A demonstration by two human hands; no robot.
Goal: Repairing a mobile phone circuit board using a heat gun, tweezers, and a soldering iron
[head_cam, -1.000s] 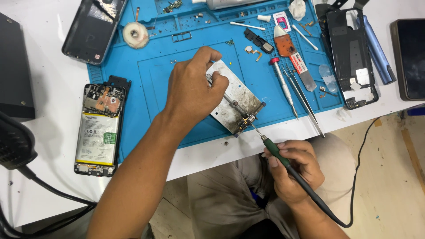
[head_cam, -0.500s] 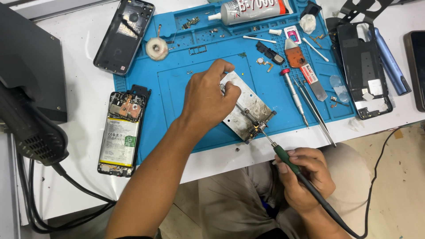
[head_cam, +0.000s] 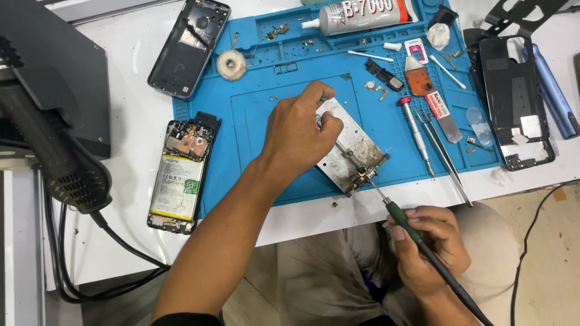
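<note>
on the blue mat [head_cam: 254,121], left hand [head_cam: 299,130] presses the metal plate [head_cam: 353,148] steady while right hand [head_cam: 429,247], at five o'clock, grips a green soldering iron [head_cam: 403,220] on it.

The left arm stretches forward and to the right, bare to the elbow, its left hand [head_cam: 299,136] lying palm down with fingers curled and the thumb tucked toward the fingertips. The right hand [head_cam: 430,247] sits lower and nearer the body — closed in a pen-style grip, thumb on top, knuckles turned outward — the wrist bent just above the lap.
</note>
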